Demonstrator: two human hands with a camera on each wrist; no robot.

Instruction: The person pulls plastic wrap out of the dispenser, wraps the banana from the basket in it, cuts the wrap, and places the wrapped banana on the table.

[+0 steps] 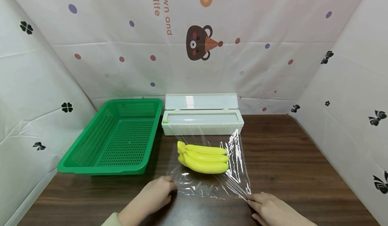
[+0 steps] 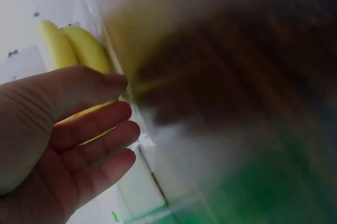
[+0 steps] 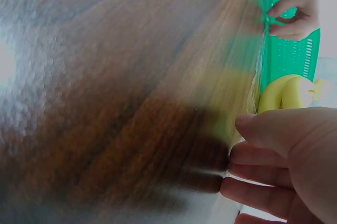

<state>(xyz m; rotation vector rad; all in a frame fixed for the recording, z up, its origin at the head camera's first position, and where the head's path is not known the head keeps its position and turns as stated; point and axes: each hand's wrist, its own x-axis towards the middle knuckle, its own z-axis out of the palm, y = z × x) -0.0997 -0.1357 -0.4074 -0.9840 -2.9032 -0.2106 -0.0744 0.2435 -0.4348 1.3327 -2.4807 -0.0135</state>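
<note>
A sheet of clear cling film [image 1: 212, 189] stretches over the tabletop from a white cling film dispenser [image 1: 202, 129], whose lid [image 1: 201, 101] stands raised. On the sheet lies a bunch of yellow bananas [image 1: 203, 162], stem end to the left. My left hand [image 1: 159, 190] pinches the film at its front left corner. At the front right corner my right hand [image 1: 266, 204] grips it between thumb and fingers, drawing wrinkles toward that corner. Both thumbs meet the film's edge in the wrist views, with the bananas [image 2: 87, 48] just past my left thumb.
A green plastic basket [image 1: 144, 152] stands at the left, beside the dispenser. The dark wooden table [image 1: 291, 158] extends to the right of the film. Printed white cloth [image 1: 121, 71] rises at the back and both sides.
</note>
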